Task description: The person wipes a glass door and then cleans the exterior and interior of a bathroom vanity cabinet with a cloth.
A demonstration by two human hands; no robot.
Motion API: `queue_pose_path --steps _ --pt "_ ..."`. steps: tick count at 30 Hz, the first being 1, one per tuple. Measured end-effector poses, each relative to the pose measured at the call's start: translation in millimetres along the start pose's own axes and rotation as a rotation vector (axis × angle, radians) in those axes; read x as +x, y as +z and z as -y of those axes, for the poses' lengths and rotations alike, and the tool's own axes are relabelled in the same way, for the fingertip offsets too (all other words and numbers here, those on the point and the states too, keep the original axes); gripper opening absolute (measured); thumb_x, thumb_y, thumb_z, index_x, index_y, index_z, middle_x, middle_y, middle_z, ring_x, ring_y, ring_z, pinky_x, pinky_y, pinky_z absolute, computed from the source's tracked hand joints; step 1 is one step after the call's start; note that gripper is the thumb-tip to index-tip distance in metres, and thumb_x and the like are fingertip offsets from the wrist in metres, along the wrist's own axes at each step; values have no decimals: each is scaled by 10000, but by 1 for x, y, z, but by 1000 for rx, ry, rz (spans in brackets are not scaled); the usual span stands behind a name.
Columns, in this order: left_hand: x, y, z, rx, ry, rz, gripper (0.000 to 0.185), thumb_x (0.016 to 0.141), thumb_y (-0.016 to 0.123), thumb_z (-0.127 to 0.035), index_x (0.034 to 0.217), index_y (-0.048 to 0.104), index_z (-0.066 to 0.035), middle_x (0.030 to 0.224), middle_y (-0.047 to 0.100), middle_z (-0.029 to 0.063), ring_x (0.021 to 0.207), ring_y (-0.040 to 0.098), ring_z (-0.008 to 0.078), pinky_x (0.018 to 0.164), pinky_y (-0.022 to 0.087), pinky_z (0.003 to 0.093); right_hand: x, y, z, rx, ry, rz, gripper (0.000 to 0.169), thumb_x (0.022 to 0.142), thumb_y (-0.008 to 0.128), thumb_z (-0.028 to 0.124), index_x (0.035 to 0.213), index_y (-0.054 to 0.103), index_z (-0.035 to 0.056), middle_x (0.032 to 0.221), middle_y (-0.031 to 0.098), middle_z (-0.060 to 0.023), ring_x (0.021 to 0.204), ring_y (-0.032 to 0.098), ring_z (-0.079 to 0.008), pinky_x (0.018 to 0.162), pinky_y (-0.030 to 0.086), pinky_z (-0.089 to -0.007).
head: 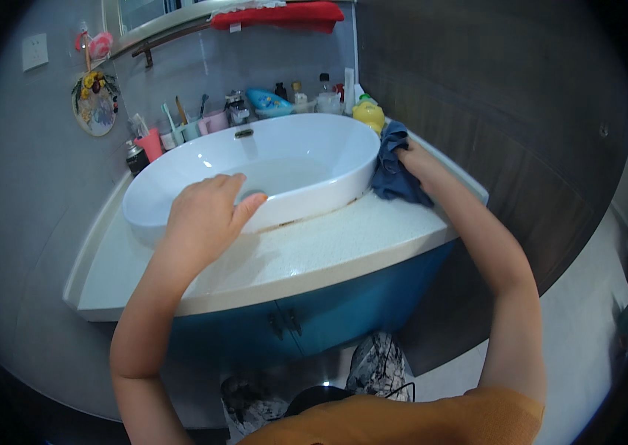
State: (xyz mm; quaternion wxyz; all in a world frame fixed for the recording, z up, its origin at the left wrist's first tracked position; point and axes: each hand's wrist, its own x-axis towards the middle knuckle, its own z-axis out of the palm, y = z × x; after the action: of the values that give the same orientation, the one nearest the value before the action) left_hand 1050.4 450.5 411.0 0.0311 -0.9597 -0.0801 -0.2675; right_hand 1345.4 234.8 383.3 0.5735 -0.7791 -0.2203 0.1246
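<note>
A white oval washbasin (314,206) sits on a pale countertop (314,250), with a shallow pool of water in its bottom. My left hand (205,214) is over the basin's front left rim, thumb spread from the fingers and nothing in it; whether it touches the rim, I cannot tell. At the basin's right end, my right hand (417,158) grips a dark blue cloth (392,169). The crumpled cloth hangs down onto the countertop, and its folds hide my right fingertips. A yellow bottle (368,115) stands just behind the cloth.
Along the back stand a chrome faucet (237,108), a pink cup (214,122), a red cup (150,144) and several bottles. A dark panel (486,111) closes off the right side. Blue cabinet doors (347,306) lie below. A red towel (280,18) hangs above on a rail.
</note>
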Motion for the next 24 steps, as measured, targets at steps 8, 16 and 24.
queue_pose_path --steps 8,16,24 --pt "24 40 10 -106 -31 -87 398 959 502 -333 1163 606 -7 1133 632 177 1016 606 352 870 471 404 72 30 10 -388 -158 40 657 867 529 169 1485 305 135 1405 447 -195 1287 440 -294 1066 337 -345" --pt "31 42 39 -299 -155 -270 333 959 515 -268 1139 627 -10 1075 651 160 963 627 321 824 481 341 196 46 10 -1046 -72 -66 510 785 609 239 1221 592 -27 1257 575 -234 1166 569 -331 979 449 -365" --pt "16 61 45 -140 -133 -194 302 933 557 -277 985 673 -2 953 670 139 850 637 289 751 495 358 191 65 14 -1052 -114 -202 494 798 602 222 1241 582 4 1281 565 -215 1187 556 -327 1002 437 -369"
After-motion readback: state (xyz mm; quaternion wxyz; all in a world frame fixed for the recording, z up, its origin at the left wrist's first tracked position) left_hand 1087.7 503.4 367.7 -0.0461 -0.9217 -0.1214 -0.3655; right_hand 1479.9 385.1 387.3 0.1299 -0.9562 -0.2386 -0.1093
